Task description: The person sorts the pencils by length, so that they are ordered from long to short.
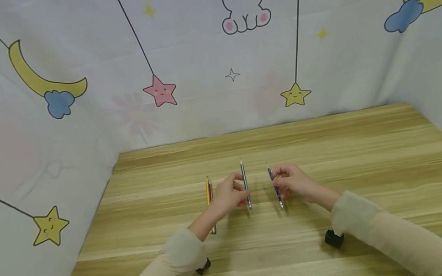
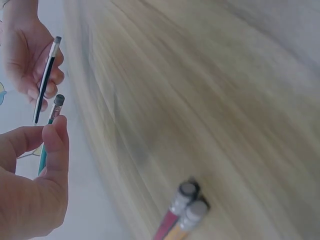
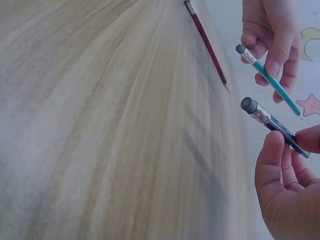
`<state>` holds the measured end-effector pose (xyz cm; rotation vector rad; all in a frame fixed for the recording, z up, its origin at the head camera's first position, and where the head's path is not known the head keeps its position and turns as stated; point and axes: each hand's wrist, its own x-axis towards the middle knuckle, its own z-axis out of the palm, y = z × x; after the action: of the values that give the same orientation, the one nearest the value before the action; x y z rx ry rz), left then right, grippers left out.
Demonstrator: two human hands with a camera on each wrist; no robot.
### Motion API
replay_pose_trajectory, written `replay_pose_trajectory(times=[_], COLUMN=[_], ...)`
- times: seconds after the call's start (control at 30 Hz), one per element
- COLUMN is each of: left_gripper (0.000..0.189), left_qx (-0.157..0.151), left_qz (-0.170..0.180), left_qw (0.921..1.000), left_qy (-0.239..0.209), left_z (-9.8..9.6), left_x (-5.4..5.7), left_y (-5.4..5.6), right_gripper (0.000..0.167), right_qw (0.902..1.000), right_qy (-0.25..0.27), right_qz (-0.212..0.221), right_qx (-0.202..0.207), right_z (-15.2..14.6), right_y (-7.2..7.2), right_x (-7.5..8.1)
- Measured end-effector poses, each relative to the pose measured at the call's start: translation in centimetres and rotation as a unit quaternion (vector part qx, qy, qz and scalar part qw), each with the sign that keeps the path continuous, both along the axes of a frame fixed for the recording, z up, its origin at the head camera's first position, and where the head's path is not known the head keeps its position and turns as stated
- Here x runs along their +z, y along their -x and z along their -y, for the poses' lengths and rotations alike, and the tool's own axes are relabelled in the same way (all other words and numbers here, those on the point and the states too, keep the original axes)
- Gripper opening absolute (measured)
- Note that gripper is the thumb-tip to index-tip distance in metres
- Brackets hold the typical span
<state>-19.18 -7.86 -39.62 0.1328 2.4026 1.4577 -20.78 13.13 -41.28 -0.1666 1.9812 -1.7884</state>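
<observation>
Nearest my body, my two pale cream cloth sleeves (image 1: pixel 151 275) reach over the wood-grained tabletop (image 1: pixel 373 160), a small black block (image 1: pixel 334 238) showing under the right cuff and another (image 1: pixel 203 266) under the left.

Beyond the cuffs, my left hand (image 1: pixel 228 195) pinches a slim teal pencil (image 1: pixel 243 172) between thumb and fingers. My right hand (image 1: pixel 294 182) pinches a slim dark blue pencil (image 1: pixel 277 193) in the same way. Both pencils are held off the wood, their silver-banded eraser ends toward me and tips pointing away. They stand near each other without touching; the strip between them is slightly narrower at the tips.

To the left of my left hand, and partly hidden by it, a yellow pencil (image 1: pixel 207 192) and a dark red pencil (image 1: pixel 210 191) lie side by side on the wood. I cannot tell whether a further pencil lies with them.

Bare wood runs wide from my right hand to the slanting right edge, and less wide from the lying pencils to the left edge. Past the pencil tips, a shallower band reaches the far edge, where a white printed cloth (image 1: pixel 209 111) rises.
</observation>
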Motion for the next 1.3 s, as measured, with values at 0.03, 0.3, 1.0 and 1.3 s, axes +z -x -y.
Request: replay_pose_trajectory(times=[0.03, 0.3, 1.0, 1.3], left_gripper=[0.043, 0.042, 0.037, 0.037], left_qx=[-0.001, -0.001, 0.003, 0.013], left_qz=[0.003, 0.0, -0.026, -0.04], left_qw=[1.0, 0.9997, 0.9935, 0.9866], left_qy=[0.003, 0.026, 0.111, 0.158], left_z=[0.3, 2.3, 5.2, 5.2], left_x=[0.0, -0.4, -1.6, -2.2], left_y=[0.0, -0.2, -1.1, -1.3], right_gripper=[0.014, 0.021, 0.026, 0.027], right_qw=[1.0, 0.9998, 0.9997, 0.9995], right_qy=[0.0, -0.01, -0.01, 0.001], right_qz=[-0.002, -0.009, -0.008, -0.009], right_qx=[0.003, 0.016, 0.022, 0.03], right_z=[0.0, -0.1, -0.2, -0.3], right_y=[-0.1, -0.3, -0.6, -0.8], right_x=[0.0, -0.4, -0.3, -0.2])
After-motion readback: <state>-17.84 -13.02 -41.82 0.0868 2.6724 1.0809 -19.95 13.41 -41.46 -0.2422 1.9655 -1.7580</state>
